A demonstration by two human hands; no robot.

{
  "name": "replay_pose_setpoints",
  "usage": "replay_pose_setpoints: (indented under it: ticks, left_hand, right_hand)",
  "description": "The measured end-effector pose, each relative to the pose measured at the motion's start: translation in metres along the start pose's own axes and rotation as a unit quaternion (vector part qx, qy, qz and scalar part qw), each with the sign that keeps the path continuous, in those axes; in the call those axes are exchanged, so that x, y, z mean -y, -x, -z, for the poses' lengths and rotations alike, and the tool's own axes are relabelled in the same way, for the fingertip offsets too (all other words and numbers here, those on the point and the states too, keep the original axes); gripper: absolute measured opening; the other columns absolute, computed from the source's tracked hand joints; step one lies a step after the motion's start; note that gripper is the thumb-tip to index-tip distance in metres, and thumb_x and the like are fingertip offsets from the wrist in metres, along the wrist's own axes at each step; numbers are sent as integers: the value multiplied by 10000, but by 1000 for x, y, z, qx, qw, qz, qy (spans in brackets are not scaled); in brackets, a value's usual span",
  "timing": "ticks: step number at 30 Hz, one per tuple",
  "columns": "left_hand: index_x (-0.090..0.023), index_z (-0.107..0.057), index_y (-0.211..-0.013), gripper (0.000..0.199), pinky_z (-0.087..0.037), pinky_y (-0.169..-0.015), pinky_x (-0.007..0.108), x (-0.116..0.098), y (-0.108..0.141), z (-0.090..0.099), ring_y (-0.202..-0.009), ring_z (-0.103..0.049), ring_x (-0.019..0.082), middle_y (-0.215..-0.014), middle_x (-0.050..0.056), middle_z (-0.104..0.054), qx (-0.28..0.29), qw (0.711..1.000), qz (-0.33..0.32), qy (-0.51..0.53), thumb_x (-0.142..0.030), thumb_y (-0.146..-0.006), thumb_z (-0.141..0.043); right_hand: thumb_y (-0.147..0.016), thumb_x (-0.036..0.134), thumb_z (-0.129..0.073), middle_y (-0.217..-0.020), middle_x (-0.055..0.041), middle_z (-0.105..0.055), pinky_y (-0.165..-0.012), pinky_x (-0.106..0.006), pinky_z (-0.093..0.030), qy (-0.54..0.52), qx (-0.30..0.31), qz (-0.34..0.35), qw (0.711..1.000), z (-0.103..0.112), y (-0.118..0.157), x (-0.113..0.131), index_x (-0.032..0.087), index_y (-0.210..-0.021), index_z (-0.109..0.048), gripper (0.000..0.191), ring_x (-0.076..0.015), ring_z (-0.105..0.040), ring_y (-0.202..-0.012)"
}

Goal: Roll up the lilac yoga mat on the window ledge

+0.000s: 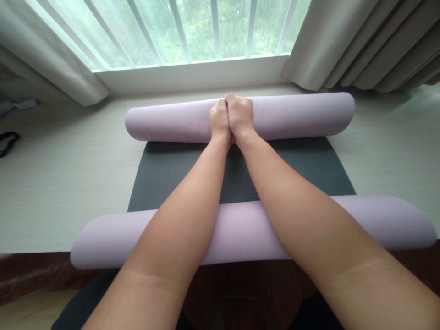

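A yoga mat lies rolled in from both ends, lilac on the outside of the rolls and dark grey on the flat ribbed stretch [185,167] between them. Both hands rest side by side, touching, at the middle of the far roll [295,114]. My left hand [220,120] has its fingers curled down against the roll. Pressed up to it, my right hand [240,113] is closed in the same way, and the fingertips of both are hidden. My forearms pass over the near roll [247,233], which lies along the front edge of the pale surface.
The pale flat surface [68,183] extends on both sides of the mat. Behind it stands a barred window [199,32] with a low sill, between grey curtains [343,41]. A black loop [8,142] lies at the far left, near a small grey strip [20,105].
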State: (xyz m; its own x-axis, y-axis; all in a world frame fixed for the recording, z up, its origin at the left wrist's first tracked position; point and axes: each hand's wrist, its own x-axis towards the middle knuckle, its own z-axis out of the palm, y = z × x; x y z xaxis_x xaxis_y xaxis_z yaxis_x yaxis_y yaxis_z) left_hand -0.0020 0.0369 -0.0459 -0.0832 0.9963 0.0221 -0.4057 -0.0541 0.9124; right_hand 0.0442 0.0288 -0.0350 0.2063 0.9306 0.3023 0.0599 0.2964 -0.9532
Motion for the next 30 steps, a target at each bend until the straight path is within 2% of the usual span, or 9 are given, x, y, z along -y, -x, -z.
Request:
replay_pose_setpoints:
  ticks: [3, 8, 16, 20, 27, 30]
  left_hand:
    - [-222, -600, -742, 257, -567, -856, 280, -1, 0, 0, -967, -692, 227, -769, 35, -674, -1, 1000, 6, 14, -247, -997, -622]
    - [-211, -598, -731, 275, -569, -875, 291, 0, -2, 0, -978, -702, 236, -796, 43, -689, -5, 1000, 1, -1, -256, -1002, -616]
    - [-213, -630, -763, 265, -580, -874, 268, 8, -11, 5, -960, -709, 210, -797, 35, -706, 17, 998, -34, -51, -294, -1008, -575]
    - [-198, -641, -776, 262, -571, -900, 280, 6, -9, 3, -976, -712, 209, -821, 38, -712, 13, 998, -30, -47, -253, -1015, -549]
    - [-165, -635, -734, 389, -553, -845, 298, 1, -5, 0, -818, -683, 175, -815, 53, -696, 3, 998, -27, -58, -179, -1060, -424]
    - [-169, -629, -735, 371, -549, -820, 291, 0, -4, 0, -809, -684, 177, -809, 45, -693, 6, 998, -29, -59, -180, -1052, -436]
  right_hand:
    - [-989, 451, -397, -636, 25, -375, -638, -175, -421, -7, -53, -15, 998, 0, -1, -3, 191, -695, -406, 394, -78, -530, -652]
    - [-1000, 481, -400, -644, 33, -372, -647, -163, -440, 11, -34, 12, 999, 0, -8, -15, 185, -707, -428, 417, -68, -544, -646]
    - [-1016, 433, -385, -661, 38, -395, -697, -147, -488, -20, -58, 7, 998, -1, -16, -29, 158, -721, -488, 416, -53, -578, -681]
    - [-1025, 410, -380, -658, 42, -376, -704, -156, -499, 1, -66, -5, 998, -1, -16, -27, 163, -708, -450, 408, -39, -552, -644]
    - [-993, 378, -460, -647, 52, -365, -687, -168, -502, 50, -91, -42, 994, -2, -11, -14, 185, -697, -380, 363, -35, -499, -609]
    - [-996, 372, -438, -663, 41, -358, -695, -177, -497, 46, -82, -17, 995, -1, -15, -22, 177, -705, -399, 352, -45, -529, -639]
